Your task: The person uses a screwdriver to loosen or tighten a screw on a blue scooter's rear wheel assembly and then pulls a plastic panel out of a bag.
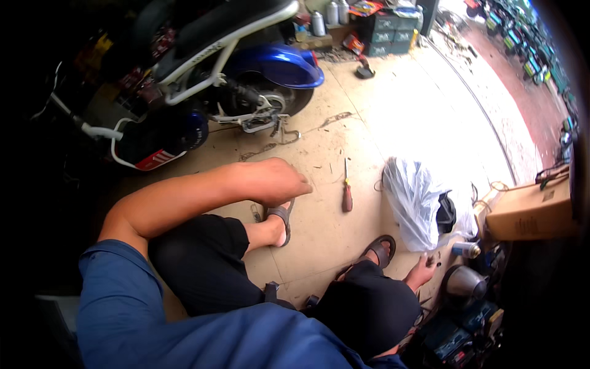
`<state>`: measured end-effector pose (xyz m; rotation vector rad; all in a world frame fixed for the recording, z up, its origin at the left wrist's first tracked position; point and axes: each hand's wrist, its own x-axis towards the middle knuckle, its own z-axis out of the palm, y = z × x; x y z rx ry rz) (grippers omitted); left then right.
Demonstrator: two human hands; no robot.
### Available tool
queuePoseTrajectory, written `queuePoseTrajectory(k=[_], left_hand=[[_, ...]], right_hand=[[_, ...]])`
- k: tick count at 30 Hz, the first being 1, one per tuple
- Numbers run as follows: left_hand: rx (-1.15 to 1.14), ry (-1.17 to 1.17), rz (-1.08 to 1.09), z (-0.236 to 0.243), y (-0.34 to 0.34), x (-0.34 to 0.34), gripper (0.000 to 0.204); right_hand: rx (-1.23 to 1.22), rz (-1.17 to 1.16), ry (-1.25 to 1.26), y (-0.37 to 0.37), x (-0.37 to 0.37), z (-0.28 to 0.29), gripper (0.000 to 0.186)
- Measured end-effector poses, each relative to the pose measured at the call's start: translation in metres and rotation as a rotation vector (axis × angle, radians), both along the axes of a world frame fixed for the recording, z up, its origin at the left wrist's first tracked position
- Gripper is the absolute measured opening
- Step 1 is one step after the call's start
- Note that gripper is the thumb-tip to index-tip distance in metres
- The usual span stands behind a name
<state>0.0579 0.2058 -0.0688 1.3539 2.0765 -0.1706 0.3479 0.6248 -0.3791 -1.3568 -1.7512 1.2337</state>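
- The right hand reaches low past the right knee, its grip pinched together on some small dark bits, too small to identify, held just beside a white plastic bag on the floor.
- The left hand rests loosely curled over the left knee, holding nothing, probably for balance while squatting.
- A red-handled screwdriver lies on the floor between both feet's reach, apart from either hand.
- A blue scooter stands ahead; a cardboard box sits at the right.
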Motion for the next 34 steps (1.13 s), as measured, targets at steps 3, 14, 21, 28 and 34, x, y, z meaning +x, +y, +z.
queuePoseTrajectory(k=[3, 14, 21, 28, 34], left_hand=[[0.050, -0.037, 0.296, 0.062, -0.086, 0.039, 0.049], [0.975, -0.456, 1.146, 0.063, -0.251, 0.194, 0.035], [0.982, -0.077, 1.044, 0.074, -0.242, 0.220, 0.034], [0.813, 0.195, 1.126, 0.063, -0.242, 0.217, 0.035], [0.618, 0.312, 0.967, 0.064, -0.254, 0.211, 0.044]], right_hand=[[-0.301, 0.285, 0.067, -0.069, 0.009, 0.046, 0.044], [-0.480, 1.185, 0.304, -0.139, -0.013, 0.279, 0.057], [-0.338, 1.063, 0.315, -0.116, -0.003, 0.223, 0.052], [0.361, 1.069, -0.100, -0.052, 0.058, 0.196, 0.039], [-0.649, 0.911, 0.231, -0.108, 0.019, 0.334, 0.057]])
